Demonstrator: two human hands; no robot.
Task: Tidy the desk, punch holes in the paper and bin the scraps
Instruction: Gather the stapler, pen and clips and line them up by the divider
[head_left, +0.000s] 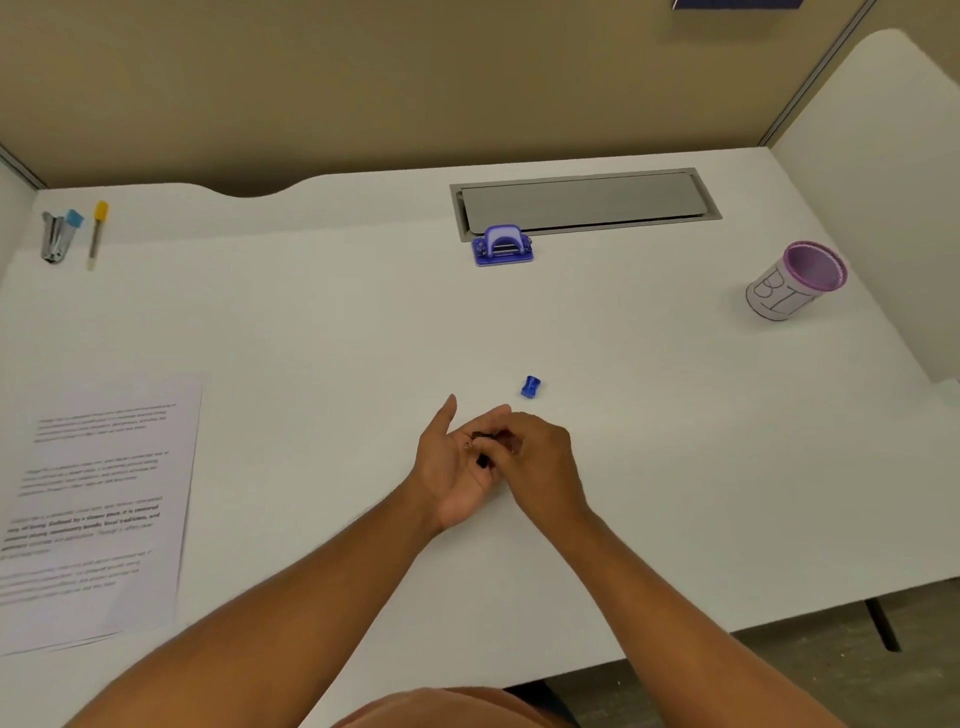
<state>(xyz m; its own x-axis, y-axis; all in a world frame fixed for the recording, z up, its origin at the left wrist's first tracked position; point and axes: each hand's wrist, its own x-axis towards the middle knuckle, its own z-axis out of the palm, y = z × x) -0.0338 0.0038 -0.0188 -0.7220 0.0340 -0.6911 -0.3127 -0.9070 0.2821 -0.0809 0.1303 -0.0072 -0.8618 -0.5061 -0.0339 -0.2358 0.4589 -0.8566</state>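
My left hand (457, 467) lies palm up at the middle of the white desk (363, 322), with small dark binder clips (483, 441) resting in the palm. My right hand (540, 462) reaches over it and pinches one of the clips. A small blue sharpener (530, 387) sits just beyond my fingers. The blue hole punch (503, 246) stands farther back. Printed paper sheets (93, 509) lie at the left. A purple-rimmed cup marked as the bin (795, 283) stands at the right.
A stapler (58, 236) and a yellow-capped pen (96, 234) lie at the back left corner. A grey cable hatch (582, 200) is set into the desk behind the punch. Partition walls enclose the back and right side.
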